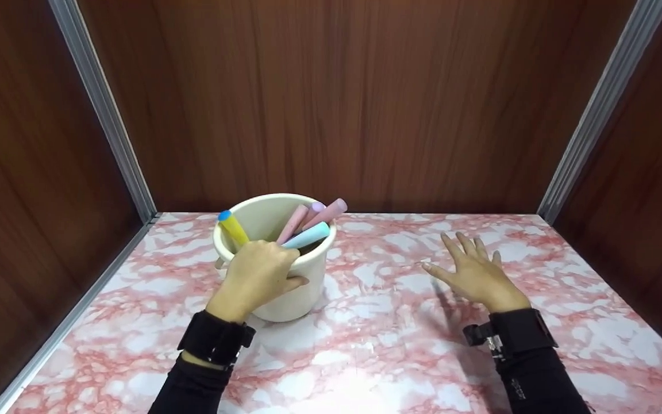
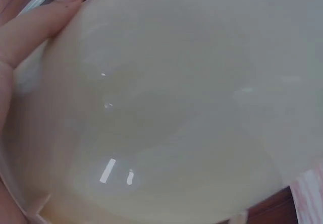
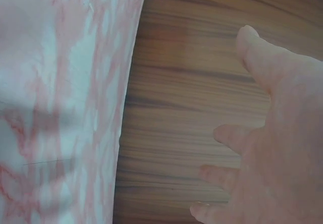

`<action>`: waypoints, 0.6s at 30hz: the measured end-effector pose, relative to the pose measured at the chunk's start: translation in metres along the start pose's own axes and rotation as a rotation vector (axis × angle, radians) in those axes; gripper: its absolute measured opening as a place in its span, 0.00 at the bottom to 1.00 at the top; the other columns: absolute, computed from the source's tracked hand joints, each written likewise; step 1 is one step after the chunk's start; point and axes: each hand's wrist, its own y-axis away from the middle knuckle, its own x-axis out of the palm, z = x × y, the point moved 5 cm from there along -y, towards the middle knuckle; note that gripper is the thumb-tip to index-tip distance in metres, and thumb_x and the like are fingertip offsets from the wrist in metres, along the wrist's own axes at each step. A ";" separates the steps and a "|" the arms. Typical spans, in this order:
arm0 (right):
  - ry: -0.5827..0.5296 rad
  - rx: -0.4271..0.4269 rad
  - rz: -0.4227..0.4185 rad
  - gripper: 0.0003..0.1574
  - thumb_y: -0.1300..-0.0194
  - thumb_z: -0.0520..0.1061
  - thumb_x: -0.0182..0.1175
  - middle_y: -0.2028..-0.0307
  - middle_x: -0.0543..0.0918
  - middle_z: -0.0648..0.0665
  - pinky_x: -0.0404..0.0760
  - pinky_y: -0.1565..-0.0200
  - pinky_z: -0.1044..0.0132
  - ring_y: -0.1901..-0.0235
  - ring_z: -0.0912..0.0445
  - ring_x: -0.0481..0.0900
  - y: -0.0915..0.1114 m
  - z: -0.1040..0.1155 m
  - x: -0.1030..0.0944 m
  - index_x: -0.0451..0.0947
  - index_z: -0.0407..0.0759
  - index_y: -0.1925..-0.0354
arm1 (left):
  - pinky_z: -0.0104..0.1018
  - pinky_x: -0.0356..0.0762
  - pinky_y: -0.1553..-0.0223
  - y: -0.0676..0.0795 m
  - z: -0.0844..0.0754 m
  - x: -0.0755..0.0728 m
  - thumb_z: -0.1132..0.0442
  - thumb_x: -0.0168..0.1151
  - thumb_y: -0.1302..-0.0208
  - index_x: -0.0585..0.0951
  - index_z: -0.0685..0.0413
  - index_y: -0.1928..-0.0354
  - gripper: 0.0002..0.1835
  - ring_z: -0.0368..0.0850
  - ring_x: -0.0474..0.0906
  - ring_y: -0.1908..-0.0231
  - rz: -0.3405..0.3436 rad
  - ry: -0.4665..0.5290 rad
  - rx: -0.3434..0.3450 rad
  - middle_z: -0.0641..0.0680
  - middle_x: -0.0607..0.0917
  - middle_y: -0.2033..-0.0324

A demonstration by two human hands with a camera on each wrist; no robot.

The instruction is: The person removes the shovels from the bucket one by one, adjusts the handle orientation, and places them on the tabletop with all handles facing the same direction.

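Note:
A cream bucket [image 1: 288, 299] stands on the left part of the table, its smooth wall [image 2: 176, 98] filling most of the left wrist view. My left hand [image 1: 259, 273] grips the near rim, thumb along the outside and the other fingers hidden over the edge. Several thick, marker-like sticks lean inside: a yellow one [image 1: 234, 229] with a blue end at the left, a turquoise one [image 1: 308, 235] and a pink one [image 1: 293, 223] toward the right. To the right, my right hand [image 1: 474, 276] hovers over the table with fingers spread, holding nothing.
The tabletop [image 1: 388, 322] has a red and white marbled surface. Dark wood panels [image 1: 331, 103] enclose it at the back and both sides, with grey metal strips [image 1: 107, 109] at the corners. A bright reflection lies near the front edge.

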 end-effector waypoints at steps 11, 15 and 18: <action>0.175 -0.214 -0.154 0.52 0.24 0.69 0.59 0.21 0.61 0.29 0.52 0.30 0.21 0.23 0.25 0.56 -0.017 0.056 -0.040 0.57 0.45 0.17 | 0.46 0.73 0.83 -0.003 0.006 0.010 0.35 0.81 0.47 0.79 0.50 0.79 0.29 0.50 0.79 0.85 -0.083 -0.045 -0.016 0.49 0.78 0.86; 0.284 -0.379 -0.273 0.47 0.28 0.60 0.68 0.28 0.73 0.32 0.67 0.34 0.28 0.28 0.32 0.68 -0.028 0.104 -0.067 0.66 0.45 0.21 | 0.47 0.72 0.83 -0.004 0.010 0.012 0.36 0.82 0.48 0.79 0.51 0.80 0.29 0.51 0.78 0.85 -0.095 -0.045 -0.042 0.49 0.78 0.87; 0.336 -0.525 -0.343 0.39 0.30 0.52 0.70 0.34 0.79 0.34 0.73 0.39 0.34 0.33 0.35 0.75 -0.033 0.142 -0.077 0.73 0.45 0.25 | 0.48 0.72 0.84 -0.005 0.010 0.013 0.37 0.82 0.47 0.79 0.51 0.80 0.28 0.51 0.77 0.85 -0.102 -0.044 -0.042 0.50 0.78 0.87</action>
